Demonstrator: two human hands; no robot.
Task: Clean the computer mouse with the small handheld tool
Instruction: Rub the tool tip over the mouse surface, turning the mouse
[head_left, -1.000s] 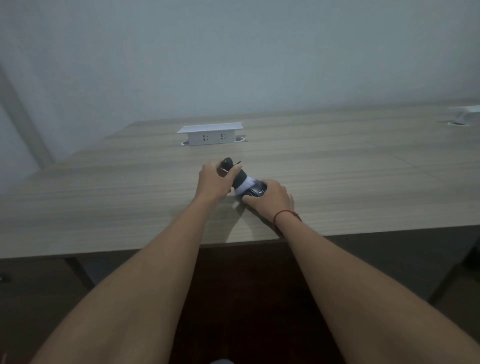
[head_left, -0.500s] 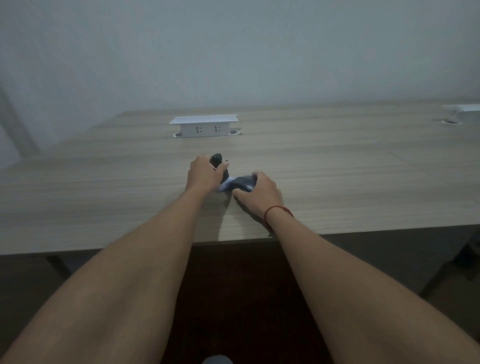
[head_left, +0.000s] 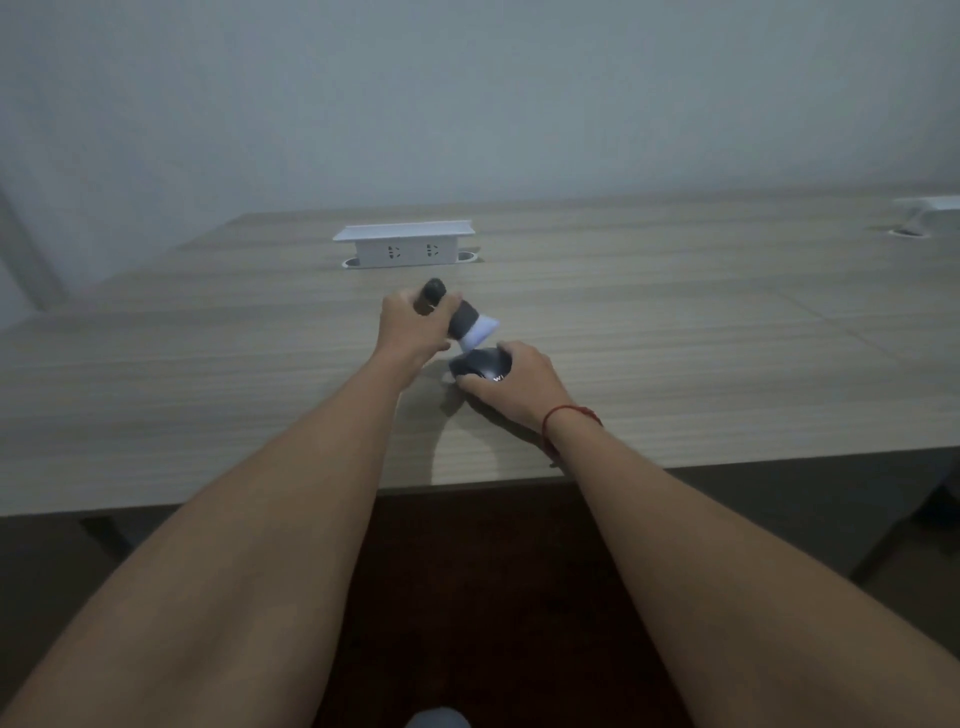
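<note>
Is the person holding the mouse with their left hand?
No, the right hand grips the mouse; the left hand holds the cleaning tool.

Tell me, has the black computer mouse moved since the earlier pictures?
Cannot tell. The camera shifted, and the black computer mouse lies about as far in front of the white socket box as before.

Count on the wooden desk (head_left: 208, 374): one black computer mouse (head_left: 480, 366), one handheld brush (head_left: 462, 322) with white bristles, two white pop-up socket boxes, one centre-rear (head_left: 405, 247) and one at the far right edge (head_left: 930, 205). Two bare hands in view, left hand (head_left: 410, 327) and right hand (head_left: 524, 384). One red string bracelet (head_left: 566, 415), on the right wrist.
</note>
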